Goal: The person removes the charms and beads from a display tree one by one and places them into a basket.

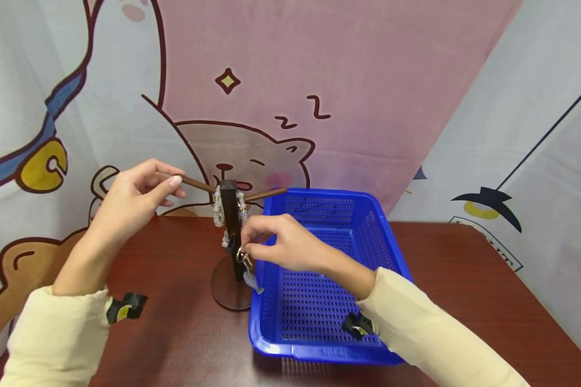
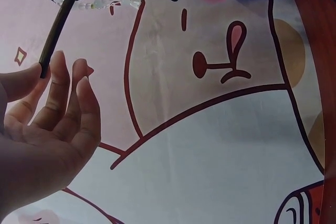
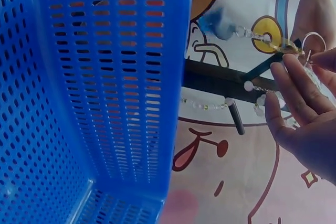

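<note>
A dark wooden jewelry stand (image 1: 229, 207) rises upright from a round base (image 1: 221, 290). Between thumb and fingers, my left hand (image 1: 133, 193) pinches the tip of its left upper peg (image 2: 56, 35). Beaded bracelets hang on the upper pegs, one left of the post (image 1: 218, 207) and one right of it (image 1: 242, 206). My right hand (image 1: 288, 244) pinches the metal ring of a beaded keychain (image 1: 250, 279) in front of the post. The keychain's pale blue, tail-shaped charm (image 3: 219, 23) dangles below. Whether the ring touches a lower peg, I cannot tell.
A blue perforated plastic basket (image 1: 271, 346) stands right beside the stand, its left rim close to the base. Both sit on a reddish-brown table (image 1: 174, 333). Behind them hangs a cartoon-printed cloth (image 1: 358, 80).
</note>
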{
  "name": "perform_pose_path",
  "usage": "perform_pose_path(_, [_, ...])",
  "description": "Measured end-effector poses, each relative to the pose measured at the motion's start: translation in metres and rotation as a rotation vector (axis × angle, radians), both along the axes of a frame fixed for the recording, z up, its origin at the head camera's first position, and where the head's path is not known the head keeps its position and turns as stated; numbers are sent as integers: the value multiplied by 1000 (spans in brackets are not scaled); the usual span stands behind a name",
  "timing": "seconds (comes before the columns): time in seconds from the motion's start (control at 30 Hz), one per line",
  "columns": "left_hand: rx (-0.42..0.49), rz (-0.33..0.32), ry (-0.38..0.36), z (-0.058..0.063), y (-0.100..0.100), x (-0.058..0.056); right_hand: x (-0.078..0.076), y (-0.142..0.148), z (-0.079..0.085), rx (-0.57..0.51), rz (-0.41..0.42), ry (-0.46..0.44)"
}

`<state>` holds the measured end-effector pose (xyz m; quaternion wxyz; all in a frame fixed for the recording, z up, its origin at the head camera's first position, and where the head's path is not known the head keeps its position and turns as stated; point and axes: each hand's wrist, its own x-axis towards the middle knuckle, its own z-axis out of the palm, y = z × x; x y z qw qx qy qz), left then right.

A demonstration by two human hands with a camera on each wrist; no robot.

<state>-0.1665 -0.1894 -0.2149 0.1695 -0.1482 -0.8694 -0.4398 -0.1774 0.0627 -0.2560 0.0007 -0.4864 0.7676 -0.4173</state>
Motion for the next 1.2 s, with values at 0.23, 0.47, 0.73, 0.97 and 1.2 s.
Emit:
perform_pose_path(0.23, [-13,4,4,0,0,0,0,10,7,-8,0,-32])
perform_pose_path(0.47, [-21,4,1,1,-1,0,-3,25,12,-32,-1,-59])
perform_pose_path(0.73, [-26,7,-4,2,-1,1,-8,44,12,-32,-31,-89])
perform_pose_path(0.97, [-28,5,-3,2,-2,0,-12,60,3,9,-98,-102])
perform_pose_path(1.2, [-44,18,-20,2,-2,1,-17,69,-13,30,-140,-131])
